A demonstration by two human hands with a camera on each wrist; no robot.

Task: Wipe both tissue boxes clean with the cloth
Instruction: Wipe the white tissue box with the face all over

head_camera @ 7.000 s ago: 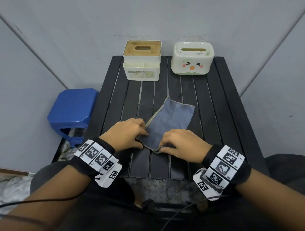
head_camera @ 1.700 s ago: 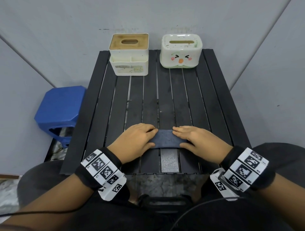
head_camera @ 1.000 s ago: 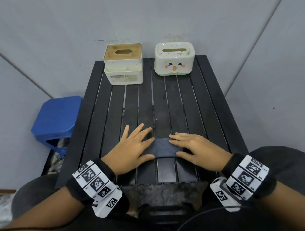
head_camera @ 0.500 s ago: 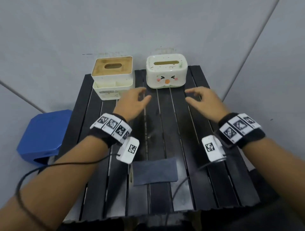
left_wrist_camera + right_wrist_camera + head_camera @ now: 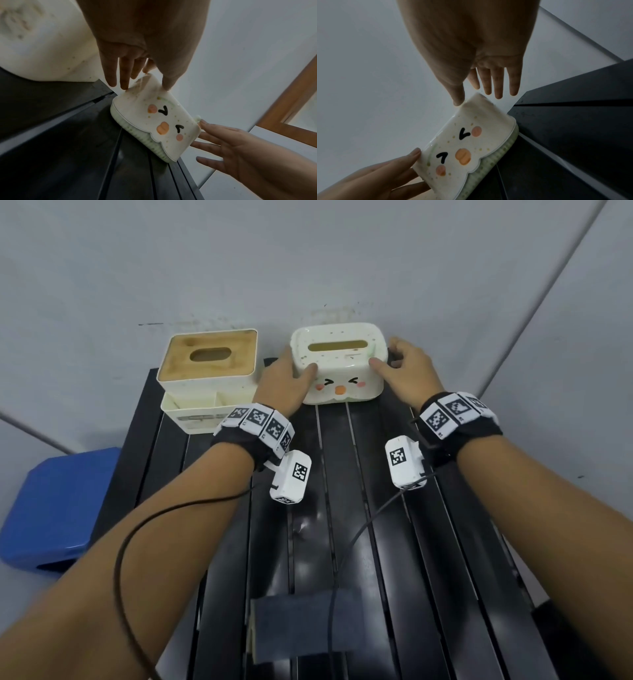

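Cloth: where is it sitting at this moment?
Head view: the cloth lies folded near the table's near edge, a little left of centre, far from the face tissue box at the far end.

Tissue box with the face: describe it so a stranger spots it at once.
On the black slatted table, two boxes stand at the far edge. The tissue box is the right one: rounded, white, with a painted face, unlike the square brown-topped box.

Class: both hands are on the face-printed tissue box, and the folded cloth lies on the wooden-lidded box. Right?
No: the head view shows the folded cloth on the table, near end. Left hand and right hand are on the face-printed box.
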